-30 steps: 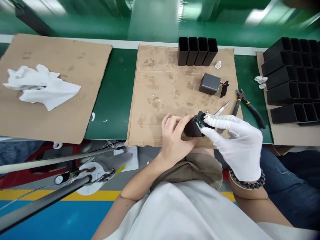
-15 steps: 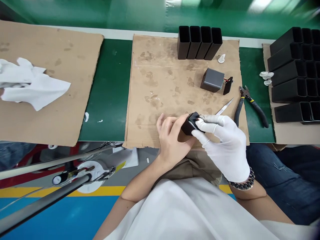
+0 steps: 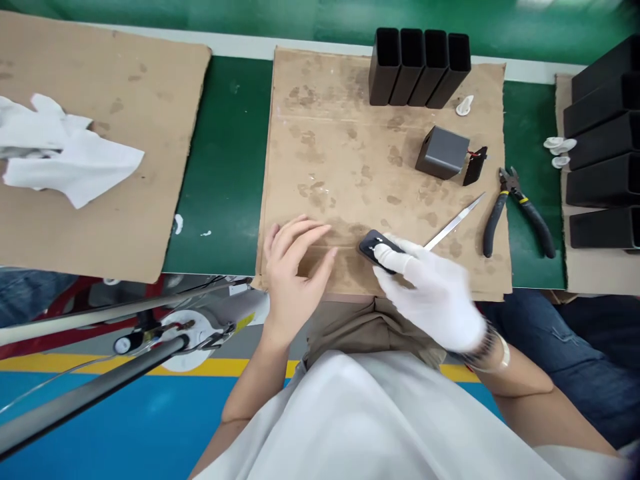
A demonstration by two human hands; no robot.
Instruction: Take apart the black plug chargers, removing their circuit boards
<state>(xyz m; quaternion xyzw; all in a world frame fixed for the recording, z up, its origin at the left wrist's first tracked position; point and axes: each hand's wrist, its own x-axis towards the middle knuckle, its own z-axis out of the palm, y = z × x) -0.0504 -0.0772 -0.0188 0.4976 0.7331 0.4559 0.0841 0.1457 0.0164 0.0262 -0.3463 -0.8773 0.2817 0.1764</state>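
Note:
My right hand (image 3: 430,293), in a white glove, grips a small black box-shaped part (image 3: 374,247) at the near edge of the middle cardboard sheet (image 3: 340,153). My bare left hand (image 3: 291,267) lies just left of it with fingers loosely spread, holding nothing. A metal blade or tweezers (image 3: 454,222) lies on the cardboard beside my right hand. Farther back sits a grey box with red wires and a black end cap (image 3: 444,153).
Several upright black housings (image 3: 420,65) stand at the cardboard's far edge. Pliers (image 3: 520,210) lie on the green belt at right, near stacked black housings (image 3: 603,147) and small white caps (image 3: 559,147). A white cloth (image 3: 65,157) lies on the left cardboard.
My left hand has let go of the black part and moved left, fingers spread. My right hand now holds the part alone, lower on the cardboard.

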